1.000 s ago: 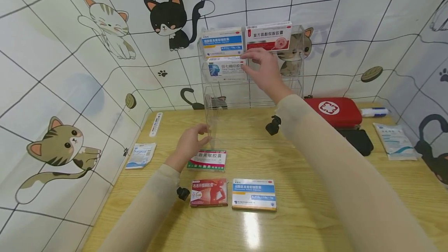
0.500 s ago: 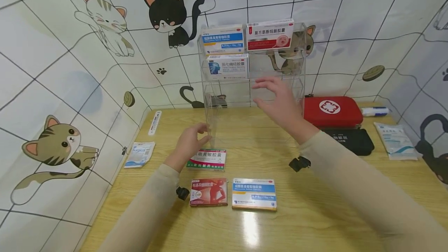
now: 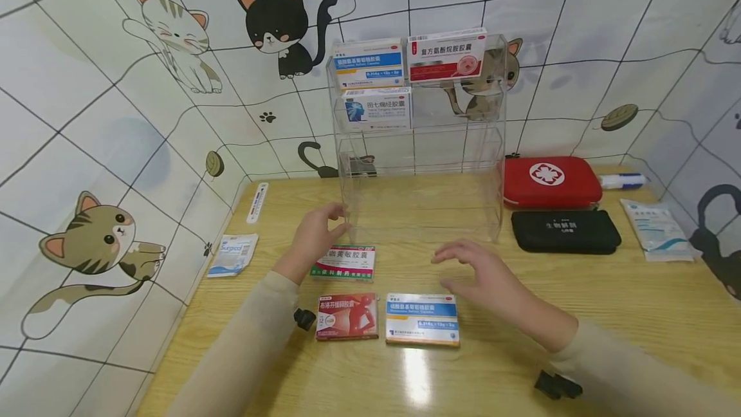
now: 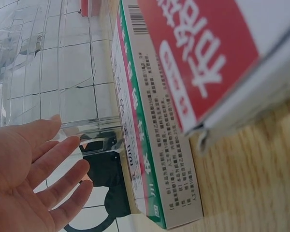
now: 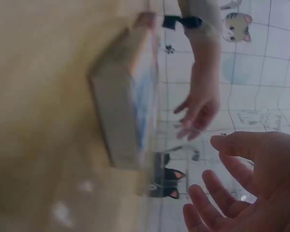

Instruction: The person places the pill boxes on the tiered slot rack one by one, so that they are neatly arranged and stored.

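Observation:
My left hand (image 3: 314, 237) is at the lower left side of a clear acrylic rack (image 3: 425, 208), fingertips right at its edge. In the left wrist view its fingers are loosely spread. Just under it lies a green-and-white medicine box (image 3: 346, 264), partly covered by the hand. My right hand (image 3: 483, 275) hovers over the table with thumb and fingers apart, holding nothing. Nearest to it is a blue-and-white medicine box (image 3: 422, 320). A red medicine box (image 3: 347, 317) lies to the left of that one.
On the rack's upper tiers stand a blue-and-white box (image 3: 368, 64), a red-and-white box (image 3: 446, 56) and a white box (image 3: 377, 110). A red first-aid case (image 3: 550, 182), black pouch (image 3: 564, 231), marker (image 3: 622, 181) and packet (image 3: 657, 230) lie right. A surgical packet (image 3: 232, 255) lies left.
My right hand has come down from the white box on the rack to just above the table, near the front blue-and-white box. The left hand has stayed at the rack's side.

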Available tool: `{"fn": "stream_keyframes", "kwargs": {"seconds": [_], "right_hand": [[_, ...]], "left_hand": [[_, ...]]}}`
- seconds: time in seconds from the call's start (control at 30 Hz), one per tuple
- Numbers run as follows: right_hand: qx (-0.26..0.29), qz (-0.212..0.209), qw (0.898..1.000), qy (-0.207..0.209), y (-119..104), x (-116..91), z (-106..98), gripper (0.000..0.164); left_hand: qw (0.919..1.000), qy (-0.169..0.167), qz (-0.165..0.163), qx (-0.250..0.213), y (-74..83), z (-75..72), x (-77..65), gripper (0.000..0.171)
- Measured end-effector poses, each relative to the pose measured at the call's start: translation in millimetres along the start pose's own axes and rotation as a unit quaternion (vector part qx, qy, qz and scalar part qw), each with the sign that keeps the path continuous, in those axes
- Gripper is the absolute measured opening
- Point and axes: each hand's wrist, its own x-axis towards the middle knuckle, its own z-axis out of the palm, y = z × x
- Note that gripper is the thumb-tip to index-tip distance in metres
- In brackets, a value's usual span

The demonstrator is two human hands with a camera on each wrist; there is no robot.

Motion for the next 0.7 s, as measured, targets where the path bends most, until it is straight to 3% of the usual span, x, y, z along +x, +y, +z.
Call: {"fn": "stream_keyframes", "kwargs": {"seconds": [0.2,0.33,0.5,0.7], "right_hand": [[-0.023,0.028,0.998,-0.056,9.7,-39.5,12.0,0.04],[-0.022,0.049,0.997,-0.064,14.9,-56.0,14.0,0.053],[-0.013,0.069,0.996,-0.06,20.6,-65.3,18.8,0.067],[-0.014,0.056,0.997,-0.056,23.6,-64.8,26.6,0.077]], "left_hand": [[1.0,-0.005,-0.003,0.0,1.9,-1.8,-0.5,0.048],[1.0,-0.006,-0.001,0.001,0.5,-2.1,0.6,0.047],[1.0,-0.005,0.004,0.001,-2.3,-2.2,2.5,0.046],[0.9999,-0.003,0.013,0.003,-2.3,-1.0,3.3,0.045]]}}
